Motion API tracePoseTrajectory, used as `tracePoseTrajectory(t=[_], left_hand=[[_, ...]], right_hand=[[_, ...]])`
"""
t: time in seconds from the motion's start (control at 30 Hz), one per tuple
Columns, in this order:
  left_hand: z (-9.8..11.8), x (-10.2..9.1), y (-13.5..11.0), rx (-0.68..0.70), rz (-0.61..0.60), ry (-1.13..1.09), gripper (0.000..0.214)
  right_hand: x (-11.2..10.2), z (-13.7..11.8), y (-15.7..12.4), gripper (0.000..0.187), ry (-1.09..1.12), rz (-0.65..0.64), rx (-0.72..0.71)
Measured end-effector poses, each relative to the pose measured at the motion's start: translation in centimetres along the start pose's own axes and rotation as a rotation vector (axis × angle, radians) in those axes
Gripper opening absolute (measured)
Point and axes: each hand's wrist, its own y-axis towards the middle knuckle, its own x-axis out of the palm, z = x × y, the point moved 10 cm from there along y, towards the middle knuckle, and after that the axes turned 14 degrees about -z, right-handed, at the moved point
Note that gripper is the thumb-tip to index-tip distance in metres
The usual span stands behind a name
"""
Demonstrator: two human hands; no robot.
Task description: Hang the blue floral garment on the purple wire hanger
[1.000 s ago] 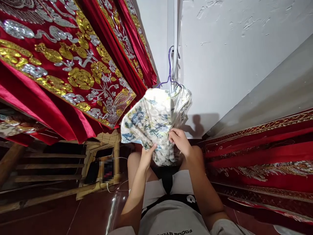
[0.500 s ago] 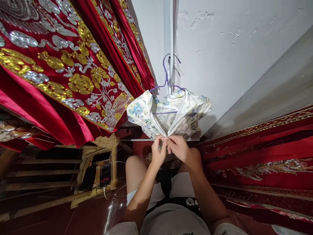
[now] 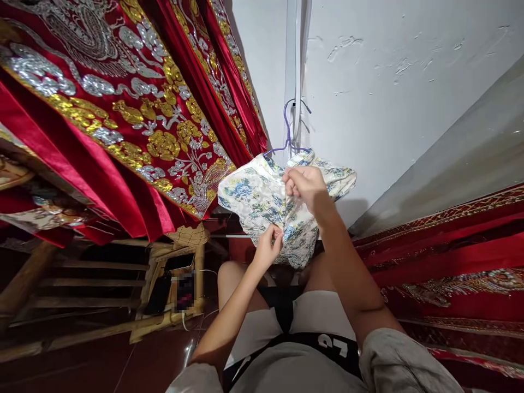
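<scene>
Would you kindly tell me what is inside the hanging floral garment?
A purple wire hanger: only its hook and upper arms show above the white, blue-flowered satin garment; the rest is covered by fabric.

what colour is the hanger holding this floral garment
The hanger is purple, above the floral garment; head view shows it.
</scene>
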Motion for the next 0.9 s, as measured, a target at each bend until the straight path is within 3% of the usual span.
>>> tracePoseTrajectory(t=[0.1,0.2,0.27,0.4,0.53,0.6,0.7,0.8,0.83,0.9], left_hand=[[2.4,-2.2,1.2,0.056,0.027,0.042,0.017],[7.6,-6.4,2.4,0.251,0.237,0.054,0.027],[11.5,-8.1,3.7,0.379,0.287,0.144,0.034],[16.4,-8.5,6.5,0.498,0.197,0.365,0.024],[17.5,-8.6,6.5,0.54,0.194,0.443,0.024],[17.1,-10.5,5.6,0.518,0.331,0.411,0.024],[14.4,-16.0,3.4,0.453,0.652,0.205,0.022],[7.6,-21.0,2.4,0.36,0.817,-0.287,0.02],[4.5,-21.6,2.7,0.287,0.809,-0.507,0.019],[-1.2,-20.3,3.5,0.102,0.734,-0.886,0.017]], right_hand=[[0.8,0.2,-1.3,0.023,-0.065,-0.036,-0.013],[0.8,-0.1,-3.0,0.023,-0.135,-0.022,-0.048],[0.5,-0.8,-3.6,0.024,-0.178,-0.008,-0.082],[-0.1,-1.6,-3.7,0.024,-0.223,0.017,-0.121],[-0.6,1.3,-3.2,0.03,-0.34,0.054,-0.062],[-0.3,4.5,-3.3,0.032,-0.366,0.011,0.035],[0.7,9.2,-4.6,0.031,-0.302,-0.067,0.146],[1.9,11.3,-6.5,0.033,-0.177,-0.12,0.14],[2.6,11.5,-7.1,0.034,-0.139,-0.151,0.127],[3.8,11.5,-7.9,0.035,-0.08,-0.199,0.106]])
